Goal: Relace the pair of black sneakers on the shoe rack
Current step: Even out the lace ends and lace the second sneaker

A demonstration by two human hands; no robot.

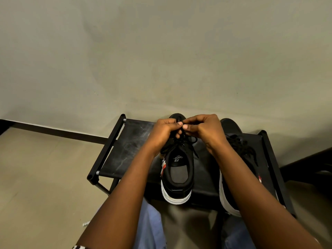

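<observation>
Low black shoe rack (125, 150), fabric top on a tube frame, set against a pale wall. Two black sneakers with white soles stand on its top, heels toward the person: centre sneaker (177, 178), and second sneaker (235, 141) to its right, partly behind the right forearm, laces loose. Left hand (164, 131) and right hand (203, 129) meet over the centre sneaker's forefoot, fingers curled, both pinching its thin black lace (193, 140)
</observation>
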